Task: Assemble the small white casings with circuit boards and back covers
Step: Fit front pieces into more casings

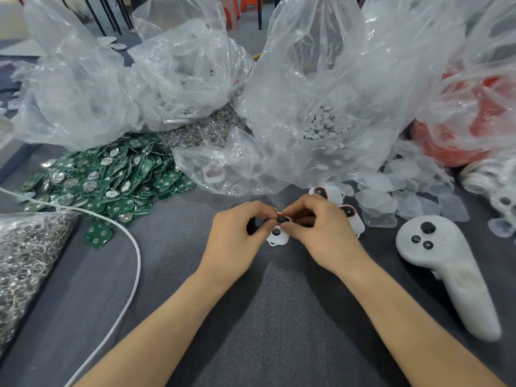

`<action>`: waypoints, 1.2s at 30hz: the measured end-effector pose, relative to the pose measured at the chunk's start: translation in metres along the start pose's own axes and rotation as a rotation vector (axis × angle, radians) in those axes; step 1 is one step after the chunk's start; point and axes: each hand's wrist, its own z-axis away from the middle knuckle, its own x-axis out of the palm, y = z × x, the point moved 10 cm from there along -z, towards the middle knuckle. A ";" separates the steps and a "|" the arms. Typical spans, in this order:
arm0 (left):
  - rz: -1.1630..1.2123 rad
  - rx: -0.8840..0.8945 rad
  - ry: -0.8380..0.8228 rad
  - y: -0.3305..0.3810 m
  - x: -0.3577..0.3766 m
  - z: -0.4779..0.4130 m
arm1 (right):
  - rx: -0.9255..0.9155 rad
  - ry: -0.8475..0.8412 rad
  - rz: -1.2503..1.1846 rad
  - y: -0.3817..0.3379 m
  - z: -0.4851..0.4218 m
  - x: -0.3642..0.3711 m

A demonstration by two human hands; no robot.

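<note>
Both hands meet at the middle of the table over one small white casing (277, 235) with black buttons and a red rim. My left hand (240, 233) grips its left side with curled fingers. My right hand (321, 230) pinches its top edge between thumb and fingertips. Two more white casings (324, 192) (353, 216) lie just behind my right hand. A heap of green circuit boards (111, 177) lies at the left. Translucent back covers (405, 196) are scattered at the right.
Large clear plastic bags (321, 93) crowd the back of the grey table (265, 317). Metal rings (25, 255) fill a bag at the left. A white cable (134, 247) curves across the left. A white hand controller (444, 263) lies at the right.
</note>
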 end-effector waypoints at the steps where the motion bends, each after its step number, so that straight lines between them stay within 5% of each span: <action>1: 0.003 0.002 0.005 0.001 0.000 0.000 | 0.014 -0.009 -0.012 0.001 -0.001 0.000; 36: -0.039 0.101 -0.070 0.014 0.003 0.001 | -0.018 -0.205 -0.109 -0.002 -0.004 -0.001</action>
